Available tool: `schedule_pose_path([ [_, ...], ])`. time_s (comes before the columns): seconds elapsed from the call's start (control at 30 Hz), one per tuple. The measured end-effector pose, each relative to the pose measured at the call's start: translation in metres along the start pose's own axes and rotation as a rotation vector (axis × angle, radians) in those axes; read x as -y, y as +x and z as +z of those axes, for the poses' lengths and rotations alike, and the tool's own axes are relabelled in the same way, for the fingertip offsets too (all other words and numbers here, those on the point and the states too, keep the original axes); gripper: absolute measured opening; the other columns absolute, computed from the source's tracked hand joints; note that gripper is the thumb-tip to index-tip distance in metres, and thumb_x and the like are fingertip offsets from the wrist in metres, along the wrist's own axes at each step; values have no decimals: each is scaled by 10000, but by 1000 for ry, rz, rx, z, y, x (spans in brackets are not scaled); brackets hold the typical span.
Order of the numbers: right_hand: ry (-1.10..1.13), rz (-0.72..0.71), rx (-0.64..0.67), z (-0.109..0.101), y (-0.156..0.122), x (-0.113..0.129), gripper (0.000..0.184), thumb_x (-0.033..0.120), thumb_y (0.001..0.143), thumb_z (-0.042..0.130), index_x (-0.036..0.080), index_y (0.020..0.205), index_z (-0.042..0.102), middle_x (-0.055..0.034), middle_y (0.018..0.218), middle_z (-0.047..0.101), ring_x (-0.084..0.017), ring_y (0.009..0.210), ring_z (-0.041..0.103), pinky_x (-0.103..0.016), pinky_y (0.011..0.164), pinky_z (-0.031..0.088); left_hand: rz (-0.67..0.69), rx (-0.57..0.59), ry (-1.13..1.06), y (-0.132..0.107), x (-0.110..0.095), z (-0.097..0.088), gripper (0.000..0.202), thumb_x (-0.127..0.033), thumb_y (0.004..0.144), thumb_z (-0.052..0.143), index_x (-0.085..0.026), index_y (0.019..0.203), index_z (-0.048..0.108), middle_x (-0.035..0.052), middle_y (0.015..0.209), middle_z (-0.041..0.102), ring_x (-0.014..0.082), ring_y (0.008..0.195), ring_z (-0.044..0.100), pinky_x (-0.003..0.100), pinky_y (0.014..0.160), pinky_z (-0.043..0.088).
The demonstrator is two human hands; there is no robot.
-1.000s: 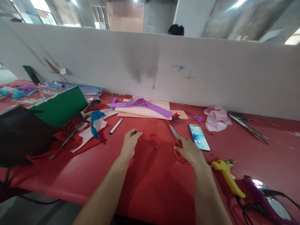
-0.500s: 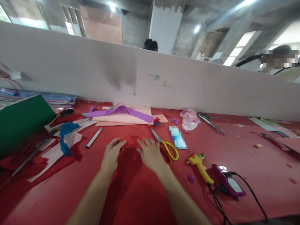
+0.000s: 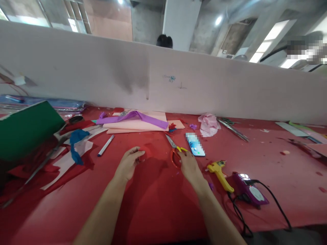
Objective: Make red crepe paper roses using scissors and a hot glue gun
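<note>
My left hand (image 3: 128,164) rests on the red table cover (image 3: 153,204) with its fingers curled, pinching a small crumpled piece of red paper (image 3: 146,152). My right hand (image 3: 188,165) lies to the right of it, its fingers closed over the red and yellow handles of a pair of scissors (image 3: 174,149). The scissor blades point away from me toward the pink sheets. A phone (image 3: 195,149) with a lit screen lies just right of the scissors.
A yellow glue gun (image 3: 219,170) and a purple corded device (image 3: 249,191) lie at the right. Pink sheets (image 3: 138,125) with a purple strip (image 3: 135,117), a pen (image 3: 106,145), a green sheet (image 3: 28,127) and scraps lie left. A white partition (image 3: 204,92) stands behind.
My right hand has moved right from beside the red paper onto the scissor handles. My left hand stays at the red paper, now more curled. The view has shifted slightly.
</note>
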State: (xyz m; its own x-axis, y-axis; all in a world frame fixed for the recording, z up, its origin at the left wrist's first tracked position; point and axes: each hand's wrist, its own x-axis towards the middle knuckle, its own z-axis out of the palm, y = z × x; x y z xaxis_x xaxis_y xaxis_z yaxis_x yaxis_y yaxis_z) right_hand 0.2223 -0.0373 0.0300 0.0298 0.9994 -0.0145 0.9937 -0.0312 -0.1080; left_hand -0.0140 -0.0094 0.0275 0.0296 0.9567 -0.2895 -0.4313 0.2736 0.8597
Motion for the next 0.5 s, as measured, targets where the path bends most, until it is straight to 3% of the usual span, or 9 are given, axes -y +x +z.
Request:
schedule_pose_path([
  [0.1,10,-13,-28,-9,-3,1,457,107,880,397,191,1321,485,-114,1230,546,-215,1113,524,-293,954,360,-32,58,57,-1,3,2,252,-255,551,799,-175,719,629,-11,716,635,109,626,577,220,576,474],
  [0.17,-3,21,-65,-19,-15,-13,459,136,882,397,212,1329,468,-104,1225,553,-226,1123,508,-316,967,347,-25,103,119,-4,3,5,250,-287,564,801,-164,714,644,-7,674,632,97,573,559,213,563,464],
  [0.27,-75,232,-136,-33,-43,-52,425,169,863,398,94,1271,491,-208,1183,558,-329,1081,516,-439,911,369,-25,101,200,-6,4,9,269,-316,543,813,-158,705,667,2,633,633,95,540,551,213,550,445],
  [0.3,-129,346,-123,-36,-52,-67,400,219,851,432,84,1217,519,-218,1140,577,-346,1035,537,-446,866,391,-31,95,226,-7,4,11,277,-318,529,818,-155,701,674,9,638,639,99,548,560,212,549,439],
  [0.37,-204,443,-40,-35,-66,-94,361,255,832,463,75,1133,547,-219,1049,611,-344,965,573,-434,829,403,-44,105,273,-9,4,13,289,-318,510,822,-148,698,684,21,656,649,107,566,576,213,551,430],
  [0.5,-186,376,38,-22,-72,-117,312,192,802,457,69,1075,546,-229,1012,618,-317,886,609,-384,757,423,-50,163,285,-13,7,20,291,-335,528,794,-159,728,677,25,681,653,141,598,610,238,560,431],
])
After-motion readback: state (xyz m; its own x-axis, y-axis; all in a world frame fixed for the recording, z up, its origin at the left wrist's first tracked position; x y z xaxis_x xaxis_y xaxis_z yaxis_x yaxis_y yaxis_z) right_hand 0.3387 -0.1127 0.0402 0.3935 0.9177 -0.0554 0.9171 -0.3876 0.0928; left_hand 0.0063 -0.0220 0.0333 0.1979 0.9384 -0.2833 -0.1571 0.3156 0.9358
